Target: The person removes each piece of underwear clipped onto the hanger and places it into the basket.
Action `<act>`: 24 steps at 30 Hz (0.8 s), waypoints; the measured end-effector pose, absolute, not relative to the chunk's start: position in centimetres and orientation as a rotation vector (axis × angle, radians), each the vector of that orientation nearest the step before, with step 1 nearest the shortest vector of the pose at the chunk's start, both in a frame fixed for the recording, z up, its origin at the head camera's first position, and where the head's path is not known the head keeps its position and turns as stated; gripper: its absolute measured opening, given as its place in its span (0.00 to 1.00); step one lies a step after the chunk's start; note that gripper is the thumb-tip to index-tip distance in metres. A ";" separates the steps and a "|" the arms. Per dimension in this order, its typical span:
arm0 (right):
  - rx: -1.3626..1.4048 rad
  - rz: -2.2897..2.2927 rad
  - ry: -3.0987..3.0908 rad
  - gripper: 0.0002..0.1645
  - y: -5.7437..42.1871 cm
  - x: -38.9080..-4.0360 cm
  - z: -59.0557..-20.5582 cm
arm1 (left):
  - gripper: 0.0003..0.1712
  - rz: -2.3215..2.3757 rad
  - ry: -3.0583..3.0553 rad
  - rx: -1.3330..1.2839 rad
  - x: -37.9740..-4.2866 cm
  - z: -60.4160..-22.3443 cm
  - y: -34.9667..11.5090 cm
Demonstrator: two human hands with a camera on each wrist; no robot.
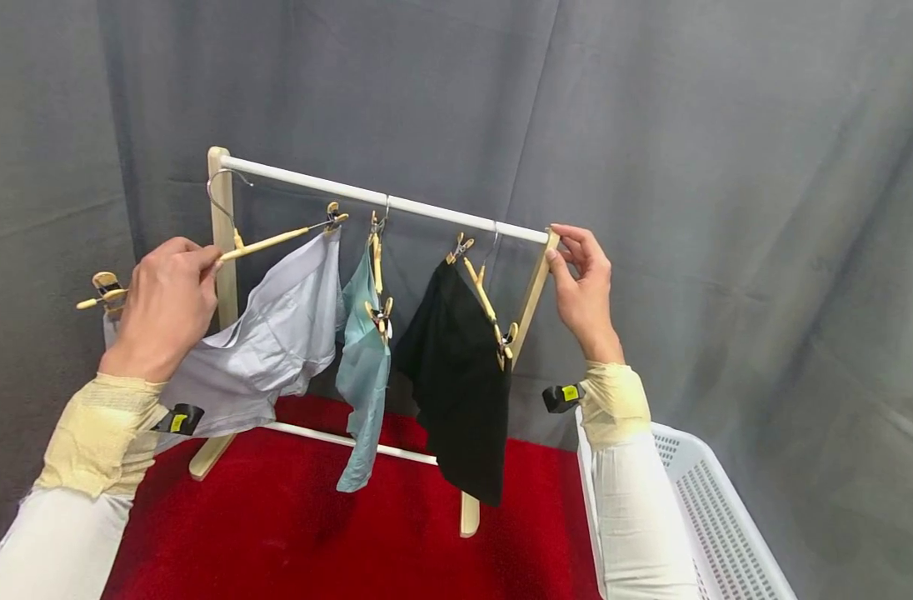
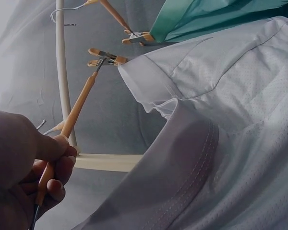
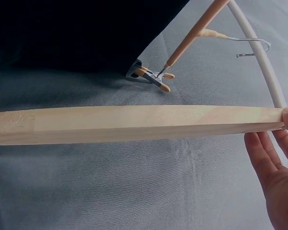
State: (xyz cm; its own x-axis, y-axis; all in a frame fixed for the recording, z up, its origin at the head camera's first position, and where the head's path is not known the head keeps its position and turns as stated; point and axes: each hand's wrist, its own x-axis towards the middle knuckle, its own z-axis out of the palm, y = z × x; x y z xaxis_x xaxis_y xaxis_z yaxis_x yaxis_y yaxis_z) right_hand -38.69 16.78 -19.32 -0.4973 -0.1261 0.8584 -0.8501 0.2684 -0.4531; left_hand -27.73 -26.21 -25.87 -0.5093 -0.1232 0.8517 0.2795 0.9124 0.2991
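Note:
In the head view my left hand (image 1: 173, 292) grips the wooden bar of a clip hanger (image 1: 269, 243), its fingers curled round it. Pale lavender-grey shorts (image 1: 295, 308) hang from the hanger's clips, and its metal hook (image 1: 215, 196) overlaps the rack's left post near the rail's end. The left wrist view shows thumb and fingers round the hanger bar (image 2: 81, 103), with the shorts' waistband (image 2: 149, 177) sagging between the clips. My right hand (image 1: 586, 283) pinches the top of the right post (image 1: 535, 287) of the wooden clothes rack; the right wrist view shows thumb and fingers on the post's end (image 3: 273, 117).
A teal garment (image 1: 365, 358) and a black garment (image 1: 456, 375) hang on clip hangers from the white rail (image 1: 314, 185). The rack stands on red cloth (image 1: 276, 533). A white perforated basket (image 1: 696, 454) sits at lower right, below the right forearm. Grey curtain (image 1: 689, 150) hangs behind.

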 end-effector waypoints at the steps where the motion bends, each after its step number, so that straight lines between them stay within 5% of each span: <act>1: 0.881 1.277 -1.823 0.18 16.9 -38.6 -19.3 | 0.12 -0.498 -2.047 -0.113 -27.7 -26.0 -26.2; 24: 0.874 1.267 -1.826 0.18 16.9 -37.9 -19.1 | 0.11 -0.576 -1.899 -0.087 -22.4 -29.6 -26.9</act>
